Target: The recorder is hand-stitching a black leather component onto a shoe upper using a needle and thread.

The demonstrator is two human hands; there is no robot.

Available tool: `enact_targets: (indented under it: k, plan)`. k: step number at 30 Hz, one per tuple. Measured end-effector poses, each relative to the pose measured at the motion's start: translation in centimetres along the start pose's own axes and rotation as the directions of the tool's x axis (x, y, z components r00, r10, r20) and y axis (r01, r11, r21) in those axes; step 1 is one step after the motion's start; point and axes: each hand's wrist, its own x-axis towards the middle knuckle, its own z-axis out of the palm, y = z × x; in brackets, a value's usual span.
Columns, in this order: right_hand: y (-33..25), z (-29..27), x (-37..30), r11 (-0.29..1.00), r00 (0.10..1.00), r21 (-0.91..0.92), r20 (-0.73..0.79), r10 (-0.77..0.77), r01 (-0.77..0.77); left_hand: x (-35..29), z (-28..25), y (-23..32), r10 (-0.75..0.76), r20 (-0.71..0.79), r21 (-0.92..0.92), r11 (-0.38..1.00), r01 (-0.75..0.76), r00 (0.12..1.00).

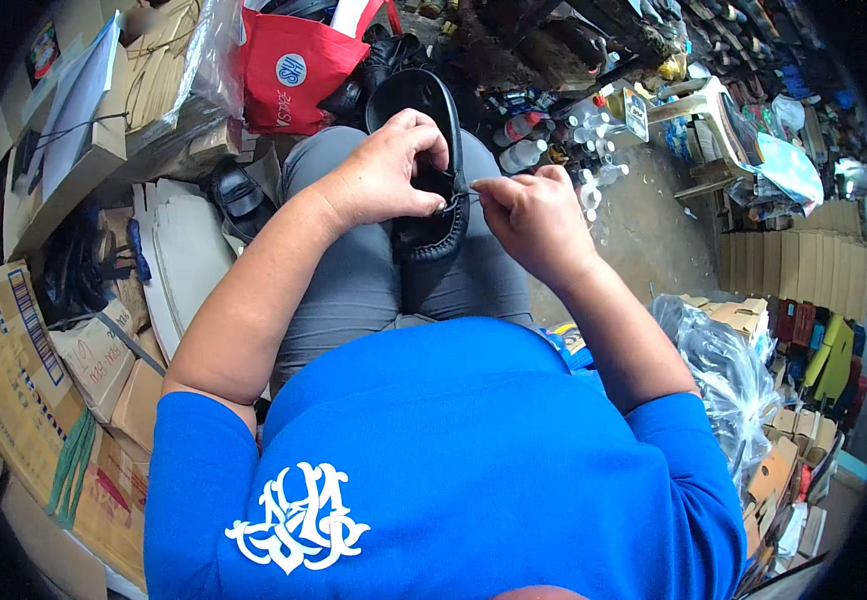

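Note:
Across my grey-trousered thighs lies a black moccasin-style shoe [432,243], its opening facing up and its gathered, stitched toe nearest me. My left hand [386,170] grips the shoe from the left, with curled fingers over the opening and the thumb at the inner edge. My right hand [542,218] is closed in a pinch just off the shoe's right side. Between its fingertips is a thin dark thread [461,193] that runs to the shoe's edge by my left thumb. Whether a needle is on it is too small to tell.
Beyond my knees sit a red bag [299,72] and other black shoes. Several white bottles [526,155] stand on the floor to the right, near a cream plastic chair [699,105]. Cardboard boxes [29,370] crowd my left; a clear plastic bag [719,385] lies right.

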Motion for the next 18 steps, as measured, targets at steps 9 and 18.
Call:
enact_targets:
  k: [9, 18]
  plan:
    - [0.8, 0.3, 1.2, 0.999, 0.999, 0.025, 0.016, -0.029, 0.028, -0.3, 0.1, 0.0, 0.008, -0.039, 0.045, 0.999, -0.006, 0.999]
    - [5.2, 0.1, 3.0, 0.77, 0.931, 0.586, 0.363, 0.027, -0.251, 0.0, 0.1, -0.1, 0.015, 0.013, -0.043, 0.999, -0.014, 1.0]
